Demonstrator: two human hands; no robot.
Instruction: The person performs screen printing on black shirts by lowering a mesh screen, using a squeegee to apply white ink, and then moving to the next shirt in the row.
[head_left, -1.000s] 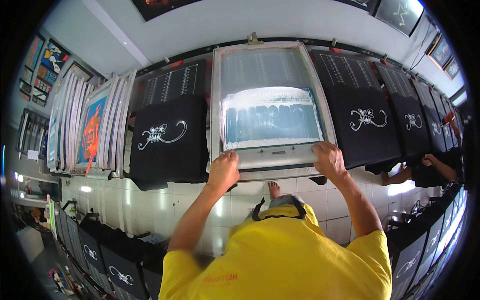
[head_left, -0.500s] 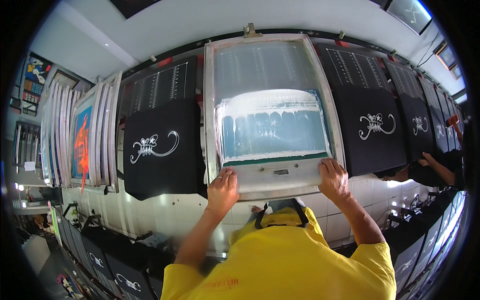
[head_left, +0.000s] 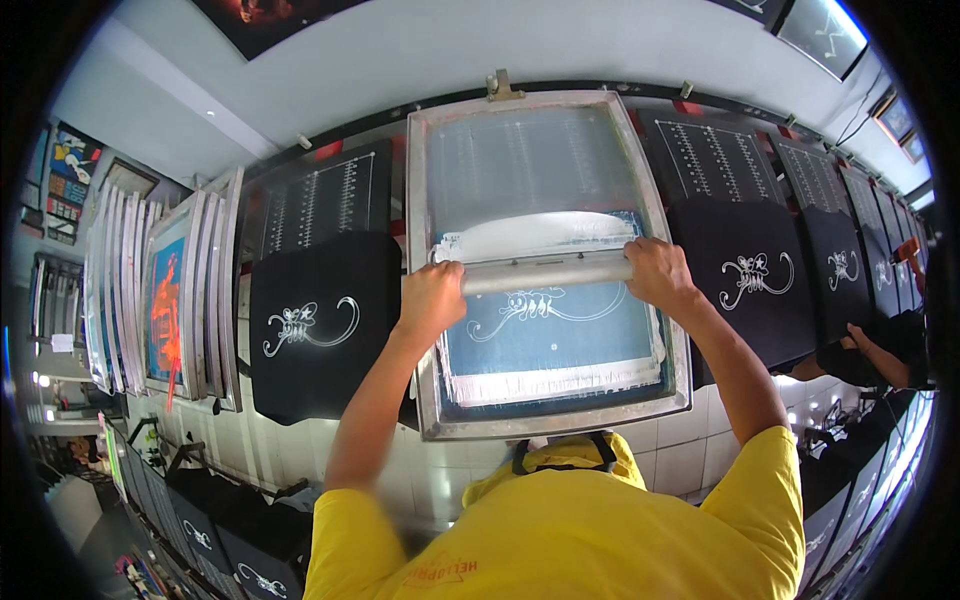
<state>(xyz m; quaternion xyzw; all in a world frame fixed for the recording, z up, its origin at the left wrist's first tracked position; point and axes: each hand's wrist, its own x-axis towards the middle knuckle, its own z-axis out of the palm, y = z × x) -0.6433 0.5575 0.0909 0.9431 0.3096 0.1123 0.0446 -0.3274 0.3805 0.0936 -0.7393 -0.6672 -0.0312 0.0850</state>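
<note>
My left hand (head_left: 434, 294) and my right hand (head_left: 661, 271) are closed around opposite ends of a long grey squeegee (head_left: 550, 269). Crosswise, the squeegee sits on the mesh of a metal-edged printing screen (head_left: 682, 375), about midway along it. Just beyond the squeegee lies a thick band of white ink (head_left: 545, 231). On the near side, the blue stencil shows a curled line design (head_left: 535, 303), with a white ink strip (head_left: 550, 384) at its front end. The squeegee hides its own blade edge and part of the design.
Black shirts with white curled prints lie on boards to the left (head_left: 325, 350) and right (head_left: 755, 325). A clamp (head_left: 502, 86) stands at the screen's far edge. Upright screens (head_left: 195, 300) fill a rack at left. Another person's hand (head_left: 856, 338) is at far right.
Both hands have pushed the squeegee from the screen's front end toward its middle. The near part of the stencil is now uncovered, and white ink is gathered on the far side.
</note>
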